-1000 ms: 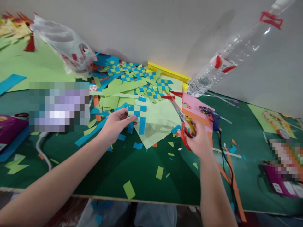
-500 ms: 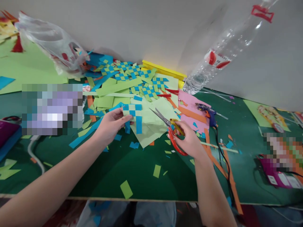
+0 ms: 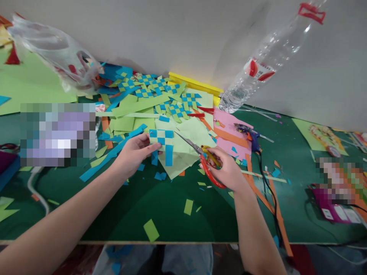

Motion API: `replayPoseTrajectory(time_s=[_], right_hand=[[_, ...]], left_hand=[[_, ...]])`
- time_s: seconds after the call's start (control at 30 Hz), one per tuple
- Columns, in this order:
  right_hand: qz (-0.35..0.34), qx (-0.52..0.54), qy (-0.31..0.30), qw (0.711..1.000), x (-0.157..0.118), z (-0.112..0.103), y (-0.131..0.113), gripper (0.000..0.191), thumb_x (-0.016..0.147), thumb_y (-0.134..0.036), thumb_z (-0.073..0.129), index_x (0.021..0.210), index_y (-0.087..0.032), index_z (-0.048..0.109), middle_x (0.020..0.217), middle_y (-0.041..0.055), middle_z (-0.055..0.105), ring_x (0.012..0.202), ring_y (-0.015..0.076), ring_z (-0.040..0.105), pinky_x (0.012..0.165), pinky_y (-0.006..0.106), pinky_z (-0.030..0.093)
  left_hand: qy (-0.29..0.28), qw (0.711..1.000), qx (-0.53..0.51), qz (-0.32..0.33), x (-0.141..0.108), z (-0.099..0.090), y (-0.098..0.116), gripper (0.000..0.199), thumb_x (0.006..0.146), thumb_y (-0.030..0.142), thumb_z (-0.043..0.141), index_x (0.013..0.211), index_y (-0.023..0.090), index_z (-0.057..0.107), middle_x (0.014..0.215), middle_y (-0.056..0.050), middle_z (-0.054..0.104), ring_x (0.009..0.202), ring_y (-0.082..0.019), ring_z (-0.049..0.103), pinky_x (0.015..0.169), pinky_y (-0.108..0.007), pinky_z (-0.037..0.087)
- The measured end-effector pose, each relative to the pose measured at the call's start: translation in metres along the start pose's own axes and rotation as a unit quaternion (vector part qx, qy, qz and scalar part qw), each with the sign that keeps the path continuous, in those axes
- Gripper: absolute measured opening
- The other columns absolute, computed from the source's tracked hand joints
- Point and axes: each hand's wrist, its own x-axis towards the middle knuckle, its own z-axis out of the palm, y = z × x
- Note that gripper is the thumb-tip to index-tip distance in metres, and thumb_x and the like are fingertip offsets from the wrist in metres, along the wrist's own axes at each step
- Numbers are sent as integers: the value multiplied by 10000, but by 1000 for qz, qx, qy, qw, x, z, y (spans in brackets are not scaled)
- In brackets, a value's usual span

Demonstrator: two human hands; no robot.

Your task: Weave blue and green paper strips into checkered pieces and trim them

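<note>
Between the thumb and fingers of my left hand (image 3: 139,151) is a woven paper fish (image 3: 161,138) in blue and pale green checks, with a small eye at its upper left and two blue strips hanging down. My right hand (image 3: 225,166) grips a pair of scissors (image 3: 197,148) with one red and one yellow handle. Their blades look nearly closed and point up-left, the tips just right of the woven piece and apart from it. Beneath lie pale green sheets (image 3: 186,164). Behind them is a pile of similar blue and green woven pieces (image 3: 174,109).
A clear plastic bottle (image 3: 258,72) leans on the wall at the right. A plastic bag (image 3: 57,57) stands at the back left. A glue gun (image 3: 252,141) rests on pink paper (image 3: 229,126), its black cable running forward. Paper scraps (image 3: 151,230) dot the green table (image 3: 120,217).
The view has shifted slightly right. The scissors have come closer to the woven fish, and their blades look more closed. My left hand keeps its hold.
</note>
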Motion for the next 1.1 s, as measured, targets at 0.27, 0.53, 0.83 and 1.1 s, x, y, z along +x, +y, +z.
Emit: replayPoseTrajectory(time_s=[0.27,0.53,0.83,1.1], right_hand=[[2,-16,-2,1000,0,-3,-1,338,784,-317,628,1100,-201,594,1084,82,618,979,233,632,803,369,537],[19,7,4,1000,-1,0,5,298,797,-369,646,1054,-226,606,1033,68,659,897,220,667,789,382,549],[-26,19,30,999,-1,-5,10,396,803,-303,639,1172,-237,509,1219,88,577,1071,228,607,923,392,511],[-36,-59,-7,998,-3,-8,0,413,826,-381,601,1192,-245,466,1223,91,539,950,206,587,863,417,513]], left_hand=[[10,1000,17,1,-1,1,3,270,676,354,804,864,197,689,705,-2,681,728,-176,678,643,-253,557],[23,1000,16,8,0,0,3,229,677,334,806,822,209,681,635,22,639,660,-148,665,609,-231,552],[51,998,-37,28,5,-5,0,272,687,322,787,912,206,685,910,-36,725,801,-184,697,701,-284,592],[100,991,-81,39,9,-5,-2,273,683,269,771,939,217,692,1018,-44,725,845,-203,701,770,-333,606]])
